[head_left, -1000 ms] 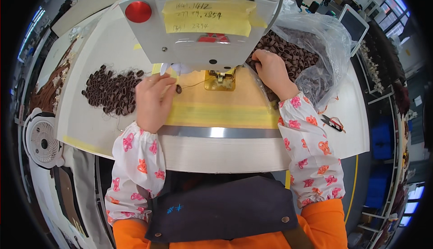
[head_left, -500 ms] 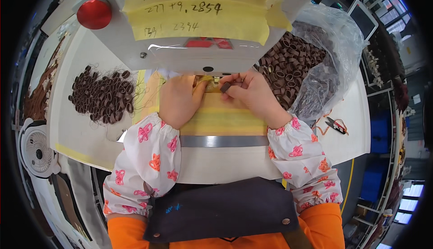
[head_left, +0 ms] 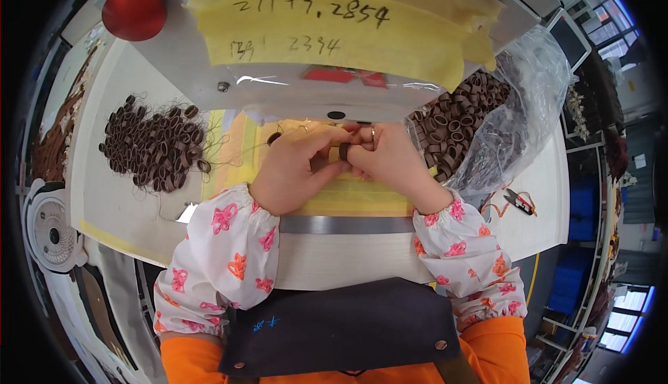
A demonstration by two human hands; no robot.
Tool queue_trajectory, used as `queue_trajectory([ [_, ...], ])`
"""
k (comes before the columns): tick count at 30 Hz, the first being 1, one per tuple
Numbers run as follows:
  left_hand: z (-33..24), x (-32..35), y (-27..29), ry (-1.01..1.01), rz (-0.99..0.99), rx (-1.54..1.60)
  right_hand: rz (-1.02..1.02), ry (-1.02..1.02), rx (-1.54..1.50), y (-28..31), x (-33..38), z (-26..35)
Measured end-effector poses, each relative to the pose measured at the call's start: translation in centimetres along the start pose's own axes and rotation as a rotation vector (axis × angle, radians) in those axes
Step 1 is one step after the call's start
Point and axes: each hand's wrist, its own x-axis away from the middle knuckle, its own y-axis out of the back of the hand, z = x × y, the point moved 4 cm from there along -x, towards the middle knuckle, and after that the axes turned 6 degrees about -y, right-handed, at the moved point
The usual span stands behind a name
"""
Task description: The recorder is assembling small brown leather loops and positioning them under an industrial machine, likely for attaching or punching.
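Both my hands meet over the yellow-taped work plate, just below the sewing machine head. Between the thumb and fingers of my right hand is a small brown loop, its dark edge showing. My left hand curls in from the other side, thumb and forefinger closing around the same loop; its exact fingertip contact is partly hidden. Another brown loop lies beyond my left knuckles, close to trailing threads. The machine's needle area is hidden behind my fingers and the head.
At the left, a heap of brown loops with loose threads lies on the white table. A clear plastic bag of loops stands at right. Thread snips lie near the right edge. A red knob sticks out from the machine.
My left hand has moved away from the needle area and joined my right hand at the loop. A loop has come into view beyond my left hand. The view has shifted slightly.
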Motion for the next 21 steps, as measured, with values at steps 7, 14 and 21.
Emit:
queue_trajectory([
  [7, 0.3, -0.1, -0.1, -0.07, -0.068, -0.058, -0.056, 0.094, -0.052, -0.6, 0.5, -0.4],
  [14, 1.4, -0.4, 0.6, 0.197, -0.029, 0.07, -0.279, 0.874, 0.393, -1.4, 1.9, -0.2],
  [21, 1.6, -0.5, 0.7, 0.213, -0.015, 0.045, -0.318, 0.675, 0.259, -0.7, 1.3, -0.5],
])
